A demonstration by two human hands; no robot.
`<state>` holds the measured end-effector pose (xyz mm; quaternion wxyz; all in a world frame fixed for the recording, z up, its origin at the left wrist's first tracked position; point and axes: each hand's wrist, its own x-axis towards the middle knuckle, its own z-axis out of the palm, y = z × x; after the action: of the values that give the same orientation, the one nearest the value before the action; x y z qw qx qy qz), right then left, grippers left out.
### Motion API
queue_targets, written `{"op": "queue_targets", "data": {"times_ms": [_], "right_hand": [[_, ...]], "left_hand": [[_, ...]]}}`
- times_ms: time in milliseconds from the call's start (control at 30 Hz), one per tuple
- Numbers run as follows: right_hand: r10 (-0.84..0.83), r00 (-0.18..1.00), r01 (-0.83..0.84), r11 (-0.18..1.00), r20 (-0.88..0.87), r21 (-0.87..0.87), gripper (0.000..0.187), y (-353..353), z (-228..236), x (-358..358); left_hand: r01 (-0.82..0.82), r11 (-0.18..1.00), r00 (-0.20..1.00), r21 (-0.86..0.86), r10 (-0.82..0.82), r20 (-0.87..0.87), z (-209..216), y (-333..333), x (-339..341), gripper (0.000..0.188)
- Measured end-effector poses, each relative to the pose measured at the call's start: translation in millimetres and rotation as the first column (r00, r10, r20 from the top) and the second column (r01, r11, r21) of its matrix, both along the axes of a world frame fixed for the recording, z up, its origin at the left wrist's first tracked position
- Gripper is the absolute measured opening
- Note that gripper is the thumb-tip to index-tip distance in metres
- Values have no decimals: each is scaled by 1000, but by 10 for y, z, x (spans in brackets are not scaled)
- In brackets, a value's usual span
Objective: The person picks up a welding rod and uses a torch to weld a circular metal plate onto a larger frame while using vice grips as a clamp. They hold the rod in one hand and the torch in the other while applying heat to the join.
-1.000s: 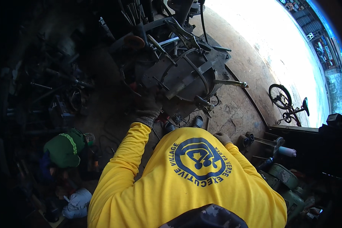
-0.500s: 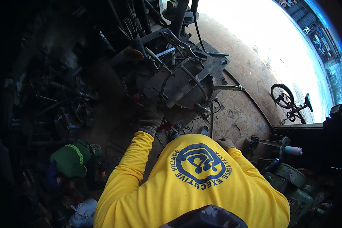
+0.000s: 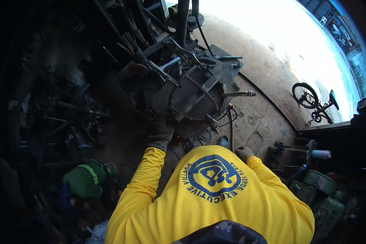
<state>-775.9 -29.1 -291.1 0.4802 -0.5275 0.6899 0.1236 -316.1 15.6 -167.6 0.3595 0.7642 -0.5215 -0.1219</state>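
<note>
My left hand (image 3: 161,135), in a dark knit glove, reaches to the near left edge of the steel worktable (image 3: 156,95). Shadow hides its fingers, so any grip there is unclear. On the table a curved metal rod (image 3: 202,90) arches over a round plate, with a flat bar (image 3: 210,82) lying across. Locking pliers (image 3: 186,54) sit at the far side, and a second pair (image 3: 163,73) rests left of the ring. A clamp-like tool (image 3: 240,94) juts from the right edge. My gloved right hand (image 3: 244,153) hangs low beside my body, apart from the table, its fingers hidden.
Cables (image 3: 231,122) trail on the floor beside the table. A bicycle (image 3: 315,103) stands at right near the bright opening. Green machinery (image 3: 321,183) sits at lower right, a green cloth item (image 3: 84,179) at lower left. Thin rods (image 3: 128,42) stand behind the table; dark metal clutter fills the left.
The view has shifted slightly, so the table appears a little farther left and the bicycle lower. Both hands stay in nearly the same places.
</note>
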Motion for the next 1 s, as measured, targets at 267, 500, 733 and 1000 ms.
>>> {"op": "queue_targets", "data": {"times_ms": [267, 500, 733, 1000], "right_hand": [[0, 1000, 0, 1000, -30, 18, 53, 69, 135, 5], [-56, 998, 57, 998, -25, 19, 54, 177, 294, 12], [-65, 998, 66, 998, -27, 21, 54, 220, 274, -17], [-23, 999, 24, 1000, -34, 11, 56, 16, 284, -176]], "left_hand": [[59, 998, 997, -11, -59, 45, -129, -33, 63, 34], [63, 997, 993, -53, -57, 103, -226, -30, 123, 34], [48, 996, 993, -70, -41, 107, -294, -35, 133, 34], [38, 998, 995, -41, -34, 91, -124, 5, 15, 35]]}}
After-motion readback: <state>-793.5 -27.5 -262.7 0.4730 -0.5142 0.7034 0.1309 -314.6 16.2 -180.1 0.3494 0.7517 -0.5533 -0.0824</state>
